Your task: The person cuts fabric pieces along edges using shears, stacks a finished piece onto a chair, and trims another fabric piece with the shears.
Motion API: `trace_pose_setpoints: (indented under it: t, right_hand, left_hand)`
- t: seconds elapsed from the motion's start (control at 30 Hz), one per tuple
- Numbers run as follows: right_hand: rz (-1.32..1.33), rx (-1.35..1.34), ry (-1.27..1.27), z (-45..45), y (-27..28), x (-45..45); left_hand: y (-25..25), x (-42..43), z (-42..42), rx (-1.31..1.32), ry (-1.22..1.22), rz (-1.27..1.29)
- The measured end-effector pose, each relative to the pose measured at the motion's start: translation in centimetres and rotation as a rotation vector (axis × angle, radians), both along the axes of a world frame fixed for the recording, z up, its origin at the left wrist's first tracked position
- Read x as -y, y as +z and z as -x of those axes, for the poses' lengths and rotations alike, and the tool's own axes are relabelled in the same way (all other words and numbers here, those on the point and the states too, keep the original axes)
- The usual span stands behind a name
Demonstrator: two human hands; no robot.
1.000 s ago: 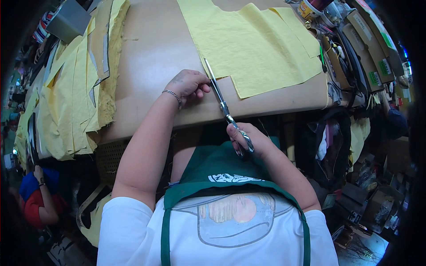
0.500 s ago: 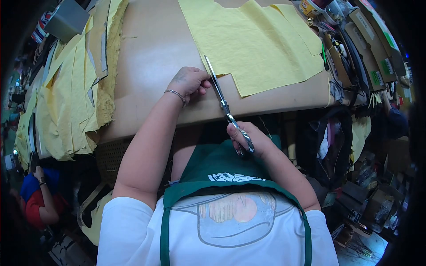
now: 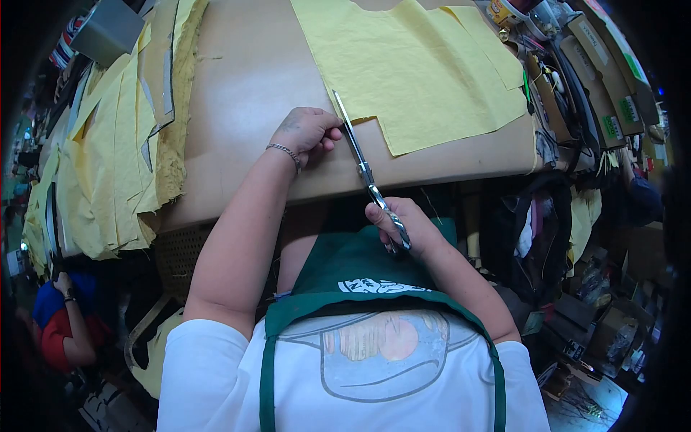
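Note:
A large yellow cloth piece [image 3: 425,79] lies flat on the table, with a stepped notch at its near left corner. My right hand [image 3: 404,222] is closed around the handles of long metal scissors [image 3: 362,164] at the table's near edge. Their blades point away from me and lie across the cloth's left edge, looking nearly closed. Just left of the blades, my left hand [image 3: 309,133] pinches the corner of the yellow cloth between thumb and finger. Its other fingers are curled, and a chain bracelet circles the wrist.
Stacked yellow cloth pieces [image 3: 108,165] hang over the left part of the brown table [image 3: 245,93]. Cardboard boxes [image 3: 590,54], tubs and small tools crowd the right end. At lower left, another person's arm [image 3: 75,324] shows. Dark garments hang below the table at right.
Very little differs. My right hand and the scissor handles have shifted slightly left, and the blades look a touch closer together. My left hand stays at the cloth's edge.

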State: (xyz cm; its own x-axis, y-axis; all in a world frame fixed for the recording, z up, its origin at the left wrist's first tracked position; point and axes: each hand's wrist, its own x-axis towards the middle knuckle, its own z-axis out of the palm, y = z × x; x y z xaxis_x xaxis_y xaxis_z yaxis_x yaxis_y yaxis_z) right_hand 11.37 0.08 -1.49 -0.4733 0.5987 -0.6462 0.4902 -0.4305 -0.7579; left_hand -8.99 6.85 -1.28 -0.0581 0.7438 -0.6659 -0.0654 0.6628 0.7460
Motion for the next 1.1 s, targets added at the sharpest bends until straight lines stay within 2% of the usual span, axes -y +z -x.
trace_pose_setpoints:
  t: [0.43, 0.8, 1.1]
  right_hand:
    - [0.083, 0.003, 0.037, -0.2, 1.3, -0.7]
    - [0.108, -0.012, 0.150, 1.0, 1.0, -3.2]
    - [0.012, 0.045, 0.168, 0.6, 1.3, -3.6]
  left_hand:
    - [-0.3, 0.4, 0.3, 0.042, -0.010, -0.037]
    - [-0.8, 3.3, -0.6, 0.216, 0.031, -0.093]
    - [-0.9, 3.6, -0.6, 0.218, 0.063, -0.110]
